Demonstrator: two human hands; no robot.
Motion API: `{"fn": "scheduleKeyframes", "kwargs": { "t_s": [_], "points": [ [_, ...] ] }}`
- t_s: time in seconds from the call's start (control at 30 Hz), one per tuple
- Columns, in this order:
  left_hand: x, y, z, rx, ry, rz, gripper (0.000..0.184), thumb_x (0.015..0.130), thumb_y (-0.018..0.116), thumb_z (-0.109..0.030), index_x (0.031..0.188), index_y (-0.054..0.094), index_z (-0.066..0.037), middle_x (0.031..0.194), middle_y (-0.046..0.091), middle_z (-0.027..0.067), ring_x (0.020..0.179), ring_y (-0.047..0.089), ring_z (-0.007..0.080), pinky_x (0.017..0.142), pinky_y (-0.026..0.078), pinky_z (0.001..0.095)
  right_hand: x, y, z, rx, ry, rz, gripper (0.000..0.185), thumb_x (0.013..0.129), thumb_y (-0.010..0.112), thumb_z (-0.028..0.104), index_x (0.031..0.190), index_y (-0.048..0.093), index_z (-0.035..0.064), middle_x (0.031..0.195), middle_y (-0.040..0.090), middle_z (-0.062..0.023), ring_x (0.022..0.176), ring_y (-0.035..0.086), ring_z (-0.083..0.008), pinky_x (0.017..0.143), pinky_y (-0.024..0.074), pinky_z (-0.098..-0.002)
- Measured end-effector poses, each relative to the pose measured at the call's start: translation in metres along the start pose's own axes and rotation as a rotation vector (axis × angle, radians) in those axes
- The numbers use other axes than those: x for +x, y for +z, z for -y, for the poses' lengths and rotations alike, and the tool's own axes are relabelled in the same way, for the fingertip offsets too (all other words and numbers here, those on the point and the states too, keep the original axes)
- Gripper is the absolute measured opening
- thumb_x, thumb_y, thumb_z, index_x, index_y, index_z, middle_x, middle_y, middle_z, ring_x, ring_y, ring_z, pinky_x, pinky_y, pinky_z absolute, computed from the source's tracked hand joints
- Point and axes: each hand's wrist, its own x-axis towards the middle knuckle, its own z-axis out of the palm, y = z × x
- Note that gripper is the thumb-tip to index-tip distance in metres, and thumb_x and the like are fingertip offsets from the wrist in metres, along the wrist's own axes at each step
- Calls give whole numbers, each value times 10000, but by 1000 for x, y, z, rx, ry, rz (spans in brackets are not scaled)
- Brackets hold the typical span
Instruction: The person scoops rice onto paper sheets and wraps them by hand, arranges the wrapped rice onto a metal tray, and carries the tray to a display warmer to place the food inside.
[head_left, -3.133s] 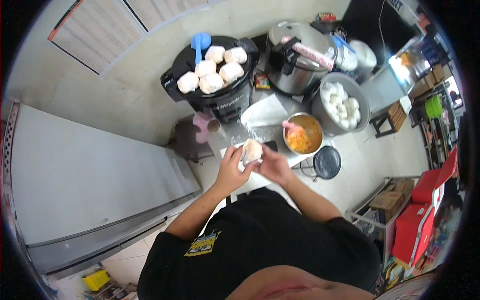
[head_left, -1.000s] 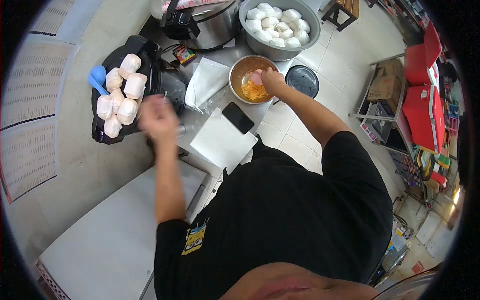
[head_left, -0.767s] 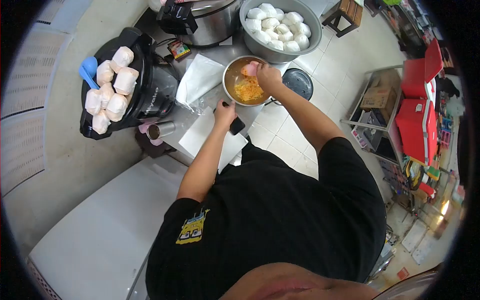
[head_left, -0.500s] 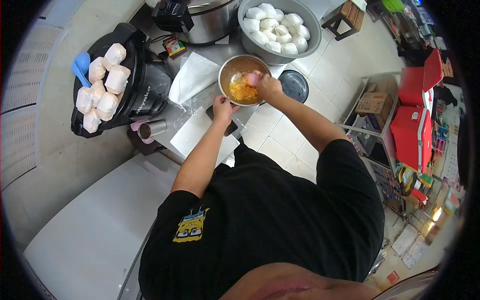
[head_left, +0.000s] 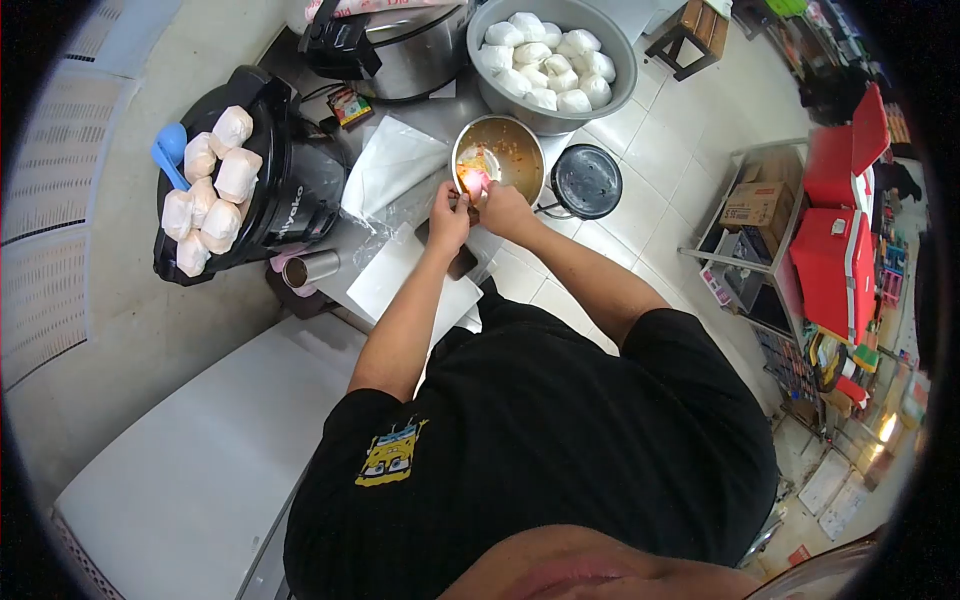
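A steel bowl (head_left: 519, 150) with bits of orange-yellow food (head_left: 476, 157) on its inner wall is in front of me. My left hand (head_left: 449, 217) is closed on its near left rim. Inside the bowl, my right hand (head_left: 506, 211) grips a pink utensil (head_left: 475, 182), perhaps a spoon or spatula, with its head against the food on the left side. The handle is mostly covered by my fingers. Under my left wrist, a dark phone-like slab (head_left: 462, 263) lies beside a white sheet (head_left: 410, 275).
Behind the bowl stands a grey tub (head_left: 622, 95) of white wrapped bundles. A steel cooker (head_left: 425, 65) is to its left. Farther left, more bundles (head_left: 238, 175) and a blue spoon (head_left: 172, 145) lie on a black cooker lid (head_left: 262, 110). A dark round lid (head_left: 587, 181) is at right.
My right hand and the pink utensil have moved left and towards me inside the bowl. The food mound has shifted to the bowl's left side. My left hand still holds the rim.
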Motion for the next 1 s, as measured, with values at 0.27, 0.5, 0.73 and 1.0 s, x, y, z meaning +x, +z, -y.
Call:
{"fn": "scheduleKeyframes", "kwargs": {
  "t_s": [0.27, 0.5, 0.73, 1.0],
  "points": [
    [-33, 0, -52, -207, -74, -45, 188, 1029, 561, -50, 1170, 437, -38, 1202, 468, 126, 1002, 664, 282, 789, 681, 423, 22, -41, -34, 488, 356, 276, 405, 914, 640, 333, 1057, 749, -30, 650, 621, -75, 475, 572, -185, 412, 443, -345],
    [-36, -10, -45, -276, -138, -84, 227, 953, 601, -5, 1139, 471, -23, 1173, 539, 151, 900, 690, 253, 687, 687, 370, 28, -38, -64, 31, 284, 48, 466, 942, 590, 376, 986, 730, -65, 948, 713, -325, 946, 729, -436, 831, 584, -488],
    [-38, -4, -66, -63, -100, 17, 211, 936, 606, 6, 1106, 484, -20, 1201, 568, 169, 979, 711, 286, 665, 686, 376, 1, -1, -13, -45, 285, 78, 357, 924, 629, 264, 1130, 702, -19, 1130, 713, -268, 1080, 708, -389, 919, 575, -484],
    [-18, -14, -48, 297, 213, 36, 173, 919, 678, -75, 990, 528, -28, 1517, 432, 313, 1046, 713, 315, 595, 601, 319, -21, -20, 15, 52, -132, 148, 369, 916, 606, 254, 996, 691, -95, 934, 680, -354, 914, 687, -515, 834, 553, -561]
  ]
}}
